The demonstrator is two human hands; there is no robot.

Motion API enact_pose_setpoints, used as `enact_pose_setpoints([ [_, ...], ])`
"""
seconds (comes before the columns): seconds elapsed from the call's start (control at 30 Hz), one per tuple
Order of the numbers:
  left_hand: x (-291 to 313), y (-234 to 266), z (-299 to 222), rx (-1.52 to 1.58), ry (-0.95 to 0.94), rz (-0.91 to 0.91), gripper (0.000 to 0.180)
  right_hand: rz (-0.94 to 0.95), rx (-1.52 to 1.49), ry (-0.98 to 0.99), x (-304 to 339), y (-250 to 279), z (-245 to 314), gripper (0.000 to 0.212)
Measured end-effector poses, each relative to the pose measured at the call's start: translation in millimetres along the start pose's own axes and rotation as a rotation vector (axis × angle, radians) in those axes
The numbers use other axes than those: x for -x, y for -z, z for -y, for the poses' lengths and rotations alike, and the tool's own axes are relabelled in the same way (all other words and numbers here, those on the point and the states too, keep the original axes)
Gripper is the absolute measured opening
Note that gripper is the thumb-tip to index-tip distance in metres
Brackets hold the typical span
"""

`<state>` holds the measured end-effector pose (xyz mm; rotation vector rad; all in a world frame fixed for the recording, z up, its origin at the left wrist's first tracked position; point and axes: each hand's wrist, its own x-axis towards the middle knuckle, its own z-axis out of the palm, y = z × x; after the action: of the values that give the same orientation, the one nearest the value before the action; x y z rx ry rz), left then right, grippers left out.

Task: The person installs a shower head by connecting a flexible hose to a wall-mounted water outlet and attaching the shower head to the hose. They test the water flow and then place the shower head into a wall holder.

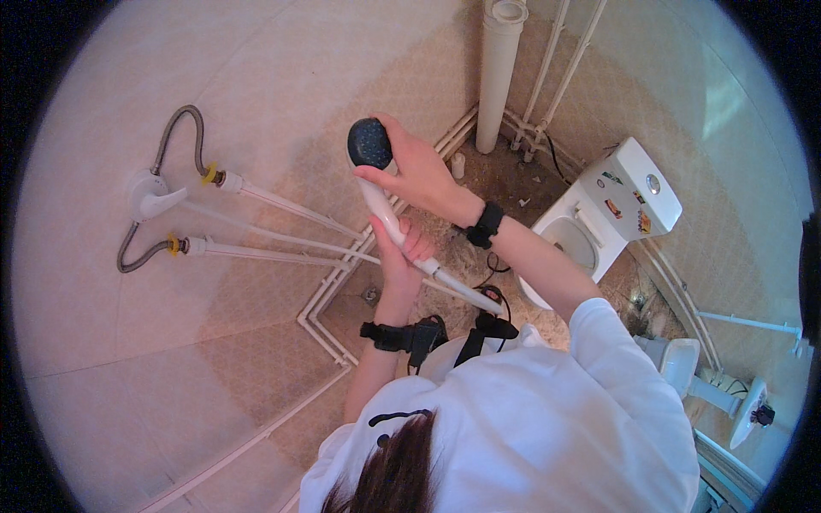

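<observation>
A handheld shower head with a white handle and a dark, dotted round spray face is held up in front of me. My left hand wraps round its handle, near where the white hose joins on. Higher up, my right hand grips the head itself, thumb on one side and fingers on the other. The hose runs down from the handle toward my body, where its far part is hidden. Black bands sit on both wrists.
On the left wall a white mixer tap has two braided hoses joined to white pipes. A white toilet stands at right, beyond a thick upright drainpipe. A white basin is at far right. Pipes edge the dirty floor.
</observation>
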<state>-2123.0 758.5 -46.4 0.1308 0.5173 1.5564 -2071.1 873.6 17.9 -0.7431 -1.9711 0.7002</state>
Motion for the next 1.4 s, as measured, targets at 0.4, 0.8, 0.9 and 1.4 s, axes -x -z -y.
enact_pose_setpoints([
  [0.4, 2.6, 3.4, -18.8, -0.138, 0.029, -0.02, 0.051, 0.208, -0.394, -0.136, -1.3, 15.3, -4.0, 0.055],
  [0.8, 2.9, 10.8, -18.2, -0.13, 0.066, 0.074, 0.05, 0.25, -0.708, -0.218, 1.4, 27.3, -4.3, 0.045],
  [0.9, 6.7, 4.9, -19.4, -0.123, 0.062, 0.097, 0.05, 0.275, -0.716, -0.176, 1.6, 33.4, 1.5, 0.045],
  [1.4, -72.9, -5.2, 27.7, -0.711, -0.186, -0.191, 0.041, -0.053, -0.241, -0.886, 161.2, 122.1, -92.4, 0.059],
])
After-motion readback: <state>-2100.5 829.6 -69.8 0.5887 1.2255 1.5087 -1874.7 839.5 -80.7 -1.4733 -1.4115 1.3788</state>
